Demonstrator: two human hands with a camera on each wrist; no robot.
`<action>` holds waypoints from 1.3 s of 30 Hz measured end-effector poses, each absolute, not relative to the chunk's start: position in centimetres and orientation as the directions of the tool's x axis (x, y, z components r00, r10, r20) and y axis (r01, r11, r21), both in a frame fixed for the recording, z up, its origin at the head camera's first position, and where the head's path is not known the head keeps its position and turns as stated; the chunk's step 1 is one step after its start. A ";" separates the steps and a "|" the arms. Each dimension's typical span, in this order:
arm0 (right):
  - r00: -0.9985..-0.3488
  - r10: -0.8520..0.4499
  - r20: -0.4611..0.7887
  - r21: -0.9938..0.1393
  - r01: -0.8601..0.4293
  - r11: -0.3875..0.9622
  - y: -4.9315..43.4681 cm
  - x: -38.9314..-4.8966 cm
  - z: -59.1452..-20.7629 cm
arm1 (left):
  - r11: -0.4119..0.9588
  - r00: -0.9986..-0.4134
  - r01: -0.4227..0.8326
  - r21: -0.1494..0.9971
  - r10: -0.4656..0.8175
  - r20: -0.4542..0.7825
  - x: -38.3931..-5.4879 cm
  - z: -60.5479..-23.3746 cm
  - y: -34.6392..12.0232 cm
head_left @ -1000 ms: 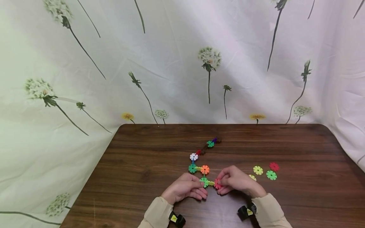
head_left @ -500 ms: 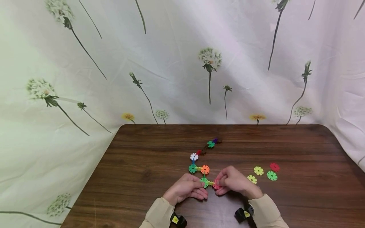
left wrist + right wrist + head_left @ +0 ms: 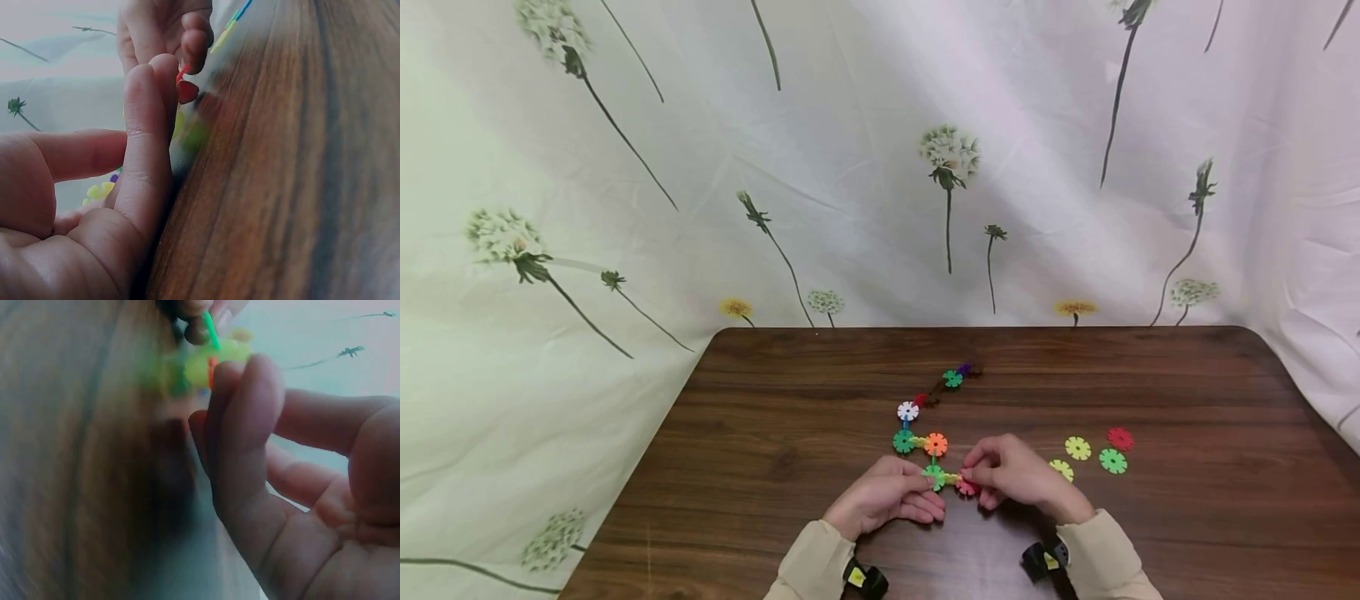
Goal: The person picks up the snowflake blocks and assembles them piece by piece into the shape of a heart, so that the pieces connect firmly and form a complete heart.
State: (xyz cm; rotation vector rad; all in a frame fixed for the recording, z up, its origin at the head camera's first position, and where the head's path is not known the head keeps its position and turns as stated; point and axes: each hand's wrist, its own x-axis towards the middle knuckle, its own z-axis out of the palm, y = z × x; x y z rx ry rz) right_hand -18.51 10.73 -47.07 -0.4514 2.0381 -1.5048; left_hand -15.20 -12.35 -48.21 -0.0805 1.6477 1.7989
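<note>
In the head view my left hand [image 3: 887, 493] pinches a light green notched plastic disc [image 3: 934, 477], thumb on top and fingers underneath. A yellow disc [image 3: 951, 479] standing on edge links it to a red notched disc [image 3: 967, 487]. The thumb and fingertips of my right hand [image 3: 1018, 475] pinch that red disc at its upper right side. From the right wrist, the yellow disc [image 3: 199, 367] shows face-on, with the green disc [image 3: 212, 330] edge-on beyond it. The left wrist view shows a bit of red disc [image 3: 182, 72] below the right fingertips.
The linked chain runs on behind the hands through an orange disc [image 3: 936, 444], a dark green disc [image 3: 903, 442] and a white disc [image 3: 907, 411] toward the table's far edge. Right of the right hand lie loose discs: yellow [image 3: 1078, 448], red [image 3: 1121, 439] and green [image 3: 1113, 461].
My right hand has shifted slightly left with the red disc, and its fingertips have moved up so more of the disc's lower edge shows. My left hand keeps its hold.
</note>
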 end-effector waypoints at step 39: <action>-0.895 -0.407 -0.182 -0.616 -0.219 0.757 19.9 -19.9 -45.3 | 0.032 -0.762 -0.518 0.855 0.436 -0.478 -15.2 -48.5 -12.5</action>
